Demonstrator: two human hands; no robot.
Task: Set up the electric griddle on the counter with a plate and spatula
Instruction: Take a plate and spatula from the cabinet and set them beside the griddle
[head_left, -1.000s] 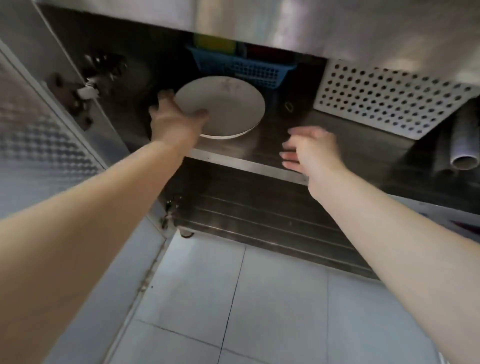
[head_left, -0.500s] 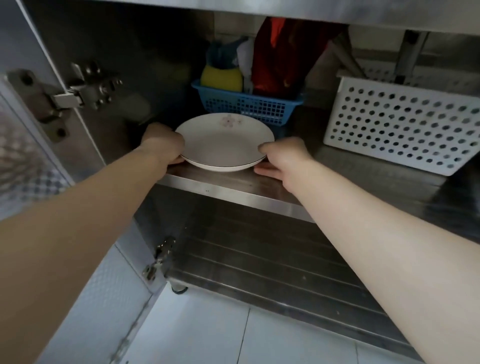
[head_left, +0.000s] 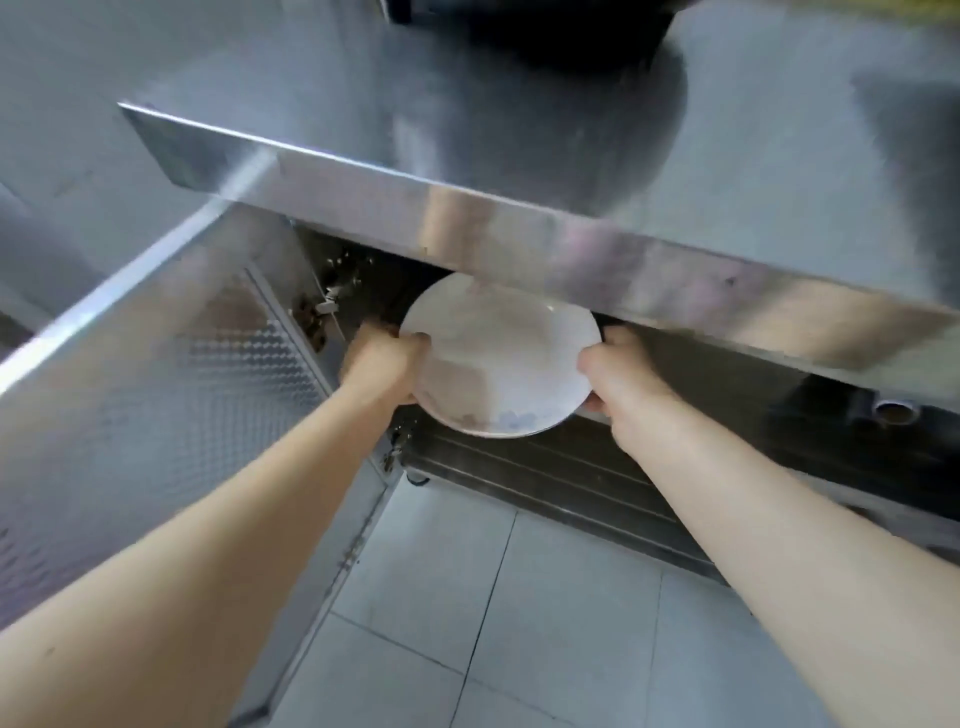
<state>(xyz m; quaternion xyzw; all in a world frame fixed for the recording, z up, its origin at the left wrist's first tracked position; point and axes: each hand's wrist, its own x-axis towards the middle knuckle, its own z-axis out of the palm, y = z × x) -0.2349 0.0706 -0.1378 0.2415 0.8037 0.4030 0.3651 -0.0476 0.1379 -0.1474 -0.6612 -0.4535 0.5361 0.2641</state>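
Note:
A white plate (head_left: 498, 358) is held in the air at the mouth of the open steel cabinet, just below the counter's front edge, tilted toward me. My left hand (head_left: 382, 364) grips its left rim and my right hand (head_left: 618, 374) grips its right rim. The plate's far edge is hidden behind the counter lip. A dark object (head_left: 545, 31), partly cut off at the top of the view, sits on the steel counter (head_left: 779, 171); I cannot tell what it is. No spatula is in view.
The cabinet door (head_left: 156, 395) stands open on the left, with its hinges beside my left hand. The counter's front lip (head_left: 519, 228) overhangs the plate. A pipe end (head_left: 896, 413) shows inside the cabinet at right. White floor tiles (head_left: 493, 597) lie below.
Both hands have lifted the plate off the cabinet shelf and drawn it out toward me. My view has risen, so the counter top shows and the baskets are hidden.

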